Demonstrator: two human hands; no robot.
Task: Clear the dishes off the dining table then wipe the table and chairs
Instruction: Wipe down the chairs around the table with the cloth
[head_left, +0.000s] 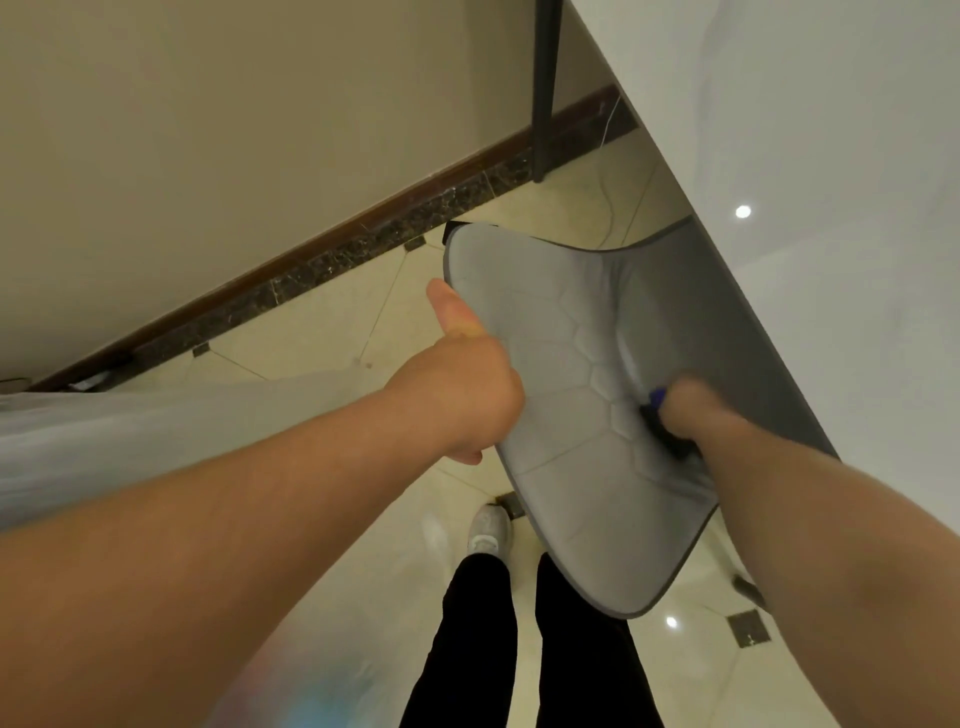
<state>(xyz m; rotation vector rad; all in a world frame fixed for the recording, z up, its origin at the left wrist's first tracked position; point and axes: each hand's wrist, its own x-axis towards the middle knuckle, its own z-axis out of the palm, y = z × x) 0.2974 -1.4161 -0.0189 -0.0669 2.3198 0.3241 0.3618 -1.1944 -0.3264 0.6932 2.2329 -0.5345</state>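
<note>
Forearms enter from the lower corners, the nearest parts in view. Left hand (467, 374): fingers curl round the left edge of the grey chair seat cushion (561, 374) and pass out of sight beneath it; the thumb (449, 306) lies extended along the cushion's edge, pointing toward 11 o'clock. Right hand (685, 410): fingers are clenched on a dark blue cloth (655, 410), pressed against the cushion where the quilted seat meets the darker grey chair back (727, 322); the hand is motion-blurred, and only a small fold of cloth shows at the knuckles. The cushion, stitched in hexagonal panels and edged with darker piping, occupies the centre of the view and extends from 12 o'clock to 5 o'clock. Its right side runs beneath the edge of the white glossy dining table (831, 182), which fills the sector from 1 to 4 o'clock and reflects a ceiling light. A black table leg (545, 88) descends at 12 o'clock to the cream tiled floor (311, 332). A dark marbled skirting board (322, 260) runs diagonally from 9 toward 1 o'clock beneath a beige wall (234, 130). At 6 o'clock, black trouser legs (478, 649) and one white shoe (488, 530) stand just beside the cushion's near edge. A pale translucent fabric (130, 431) lies at 9 o'clock behind the left forearm.
</note>
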